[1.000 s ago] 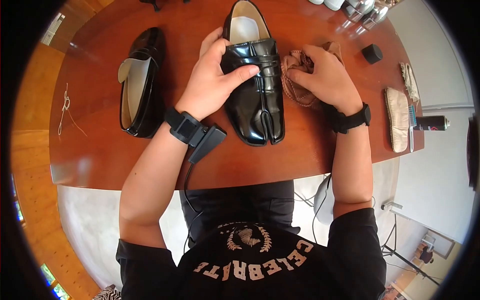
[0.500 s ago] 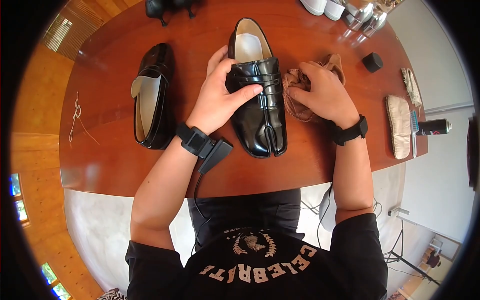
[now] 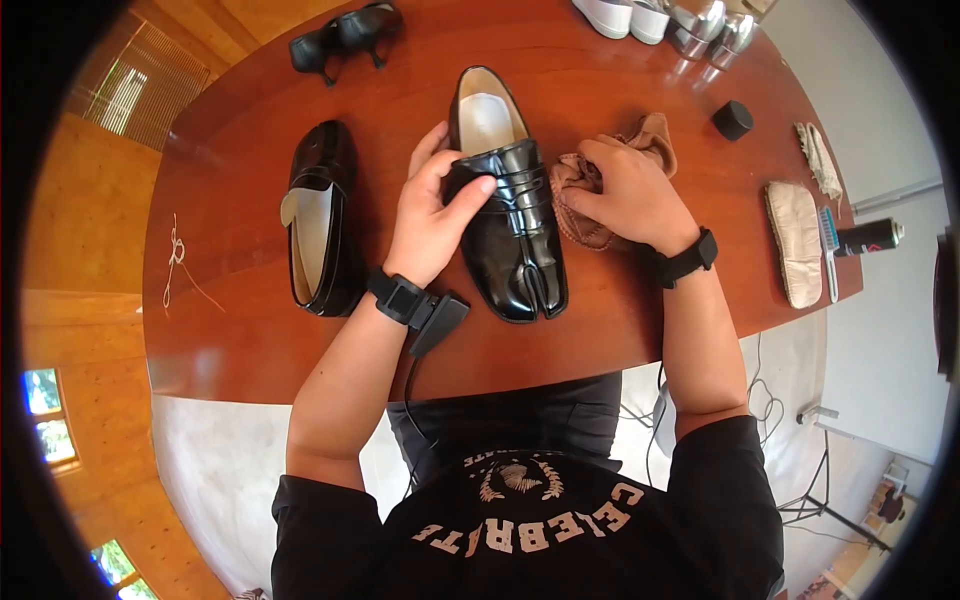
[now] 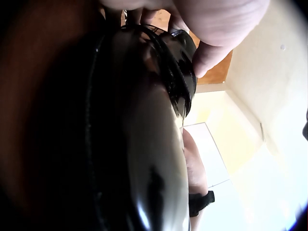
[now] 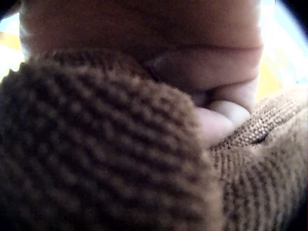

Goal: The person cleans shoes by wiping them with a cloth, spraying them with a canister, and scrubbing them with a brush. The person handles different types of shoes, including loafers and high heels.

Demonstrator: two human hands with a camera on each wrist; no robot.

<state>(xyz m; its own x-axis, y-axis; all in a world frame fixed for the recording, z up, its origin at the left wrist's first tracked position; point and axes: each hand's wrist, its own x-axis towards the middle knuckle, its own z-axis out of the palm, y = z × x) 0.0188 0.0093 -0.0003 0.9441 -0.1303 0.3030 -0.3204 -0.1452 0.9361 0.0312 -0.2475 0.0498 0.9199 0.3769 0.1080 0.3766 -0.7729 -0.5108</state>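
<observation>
In the head view, my left hand [image 3: 430, 215] grips a glossy black split-toe loafer [image 3: 515, 260] by its side. The thumb lies over the strap, and the other fingers go round the far side, partly hidden. The shoe's toe points towards me, and a pale insole shows in its opening. To the right, my right hand [image 3: 640, 195] holds a crumpled brown cloth [image 3: 655, 140] with curled fingers, close beside the loafer. Ribbed brown fabric [image 5: 96, 144] fills most of the right wrist view, with fingertips pressed into it. The left wrist view shows the loafer's shiny side [image 4: 154, 159] up close.
Another black loafer [image 3: 325, 215] lies on its side at left, near a thin cord [image 3: 175, 260]. Black heeled shoes [image 3: 345, 40] stand at the back left. On the right are a black cap [image 3: 733, 120], a beige pad [image 3: 793, 245], a blue-bristled brush [image 3: 829, 255] and a spray can [image 3: 870, 238].
The head view has shifted, so the table sits lower in it and the black heeled shoes show more fully. Both hands keep hold of the loafer and the cloth.
</observation>
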